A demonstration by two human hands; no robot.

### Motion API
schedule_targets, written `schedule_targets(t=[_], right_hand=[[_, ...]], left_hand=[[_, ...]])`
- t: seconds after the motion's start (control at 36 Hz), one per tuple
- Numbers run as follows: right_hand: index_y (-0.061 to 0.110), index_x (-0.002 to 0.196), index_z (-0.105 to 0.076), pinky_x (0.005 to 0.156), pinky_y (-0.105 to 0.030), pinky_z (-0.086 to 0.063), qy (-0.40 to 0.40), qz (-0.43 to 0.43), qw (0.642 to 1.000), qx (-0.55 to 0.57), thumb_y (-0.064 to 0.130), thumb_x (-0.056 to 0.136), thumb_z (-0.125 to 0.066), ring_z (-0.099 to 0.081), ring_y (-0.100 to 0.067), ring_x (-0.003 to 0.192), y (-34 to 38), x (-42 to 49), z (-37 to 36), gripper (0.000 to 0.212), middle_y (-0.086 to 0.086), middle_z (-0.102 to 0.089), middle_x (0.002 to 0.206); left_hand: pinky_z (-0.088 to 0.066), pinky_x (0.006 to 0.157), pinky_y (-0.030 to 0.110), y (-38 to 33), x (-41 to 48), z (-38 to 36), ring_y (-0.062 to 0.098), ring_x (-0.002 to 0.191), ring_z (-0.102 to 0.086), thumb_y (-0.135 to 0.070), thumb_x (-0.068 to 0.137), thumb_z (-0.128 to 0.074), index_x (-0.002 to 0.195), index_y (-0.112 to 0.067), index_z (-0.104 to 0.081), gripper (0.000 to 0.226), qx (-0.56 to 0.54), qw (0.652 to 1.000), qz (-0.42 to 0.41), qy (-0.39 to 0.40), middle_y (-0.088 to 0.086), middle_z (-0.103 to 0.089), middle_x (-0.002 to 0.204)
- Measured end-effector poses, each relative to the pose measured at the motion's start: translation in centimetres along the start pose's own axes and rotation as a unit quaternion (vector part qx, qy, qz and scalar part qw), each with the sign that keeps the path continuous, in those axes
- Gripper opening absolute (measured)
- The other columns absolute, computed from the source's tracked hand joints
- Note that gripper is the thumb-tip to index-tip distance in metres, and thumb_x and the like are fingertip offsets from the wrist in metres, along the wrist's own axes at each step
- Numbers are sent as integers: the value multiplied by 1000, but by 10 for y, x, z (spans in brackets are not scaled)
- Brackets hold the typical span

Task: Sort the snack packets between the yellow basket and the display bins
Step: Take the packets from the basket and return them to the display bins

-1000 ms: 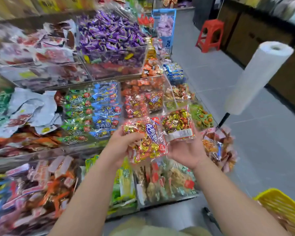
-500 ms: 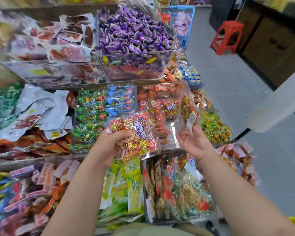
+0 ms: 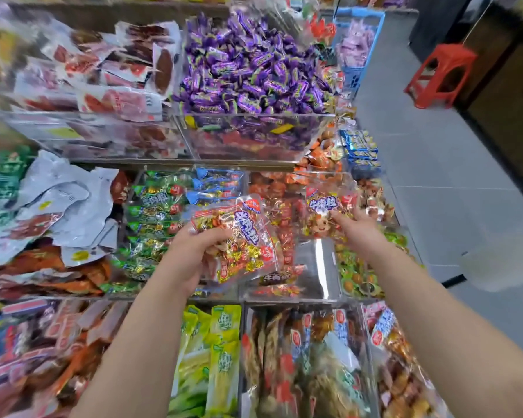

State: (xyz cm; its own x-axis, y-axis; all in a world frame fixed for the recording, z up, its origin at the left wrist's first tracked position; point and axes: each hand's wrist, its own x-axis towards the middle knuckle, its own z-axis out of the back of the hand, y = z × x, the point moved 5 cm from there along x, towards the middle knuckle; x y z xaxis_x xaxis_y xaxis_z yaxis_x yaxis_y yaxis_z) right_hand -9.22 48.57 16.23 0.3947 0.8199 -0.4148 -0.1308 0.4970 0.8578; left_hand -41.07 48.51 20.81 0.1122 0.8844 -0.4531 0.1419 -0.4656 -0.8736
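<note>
My left hand (image 3: 194,254) grips a clear snack packet (image 3: 242,236) of red and gold sweets with blue lettering, held over the middle shelf. My right hand (image 3: 360,232) reaches into a clear display bin (image 3: 317,267) of red packets. There it pinches the lower edge of a second, similar snack packet (image 3: 323,211). The yellow basket is out of view.
Tiered clear bins of packets fill the shelves, with purple sweets (image 3: 254,70) at the top and green packets (image 3: 154,212) to the left. A red stool (image 3: 441,73) stands on the grey floor on the right. A blurred white roll (image 3: 495,267) juts in at the right.
My right hand has carried its packet away from the left one, forward and right into the bin of red packets. The view has swung left, and the yellow basket has dropped out of sight.
</note>
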Motion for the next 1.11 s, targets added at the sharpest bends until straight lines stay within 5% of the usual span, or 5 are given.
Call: schedule_targets(t=[0.11,0.31,0.53,0.97,1.11], right_hand=[[8,128,-51,92,-33,-43,-57,87,957,-270,18,83,-67,-56,-32,113,-2,22,-18,50,-16,-60,124],[7,118,-59,85,-32,-45,-47,-20,984,-172,13,87,-59,-59,-33,106,-34,48,-37,32,-18,-63,116],[5,133,-47,95,-35,-42,61,-90,915,-389,12,98,-38,-51,-29,122,-25,66,-52,37,-15,-52,135],[15,85,-63,86,-31,-49,53,-72,968,-236,25,93,-50,-55,-20,85,-22,83,-76,18,-10,-62,93],[11,58,-49,55,-27,-39,59,-55,976,-204,16,93,-48,-45,-19,57,-26,71,-71,35,-3,-46,58]], left_hand=[[-36,32,20,1,10,-7,14,34,-44,-23,54,-81,66,-14,-58,27,17,1000,-5,5,-5,-50,46],[-39,35,21,5,17,-15,12,36,-47,-11,67,-77,82,-14,-54,27,10,1000,11,6,-5,-55,46],[-37,34,20,8,27,-21,12,36,-43,-6,80,-70,87,-14,-55,19,27,999,13,37,-7,-52,47],[-41,34,15,11,32,-21,8,34,-55,1,86,-58,72,-9,-52,19,-65,998,20,12,-4,-58,44],[-39,31,18,8,29,-22,15,30,-47,-17,67,-73,75,-8,-54,21,-41,999,12,26,-4,-57,49]])
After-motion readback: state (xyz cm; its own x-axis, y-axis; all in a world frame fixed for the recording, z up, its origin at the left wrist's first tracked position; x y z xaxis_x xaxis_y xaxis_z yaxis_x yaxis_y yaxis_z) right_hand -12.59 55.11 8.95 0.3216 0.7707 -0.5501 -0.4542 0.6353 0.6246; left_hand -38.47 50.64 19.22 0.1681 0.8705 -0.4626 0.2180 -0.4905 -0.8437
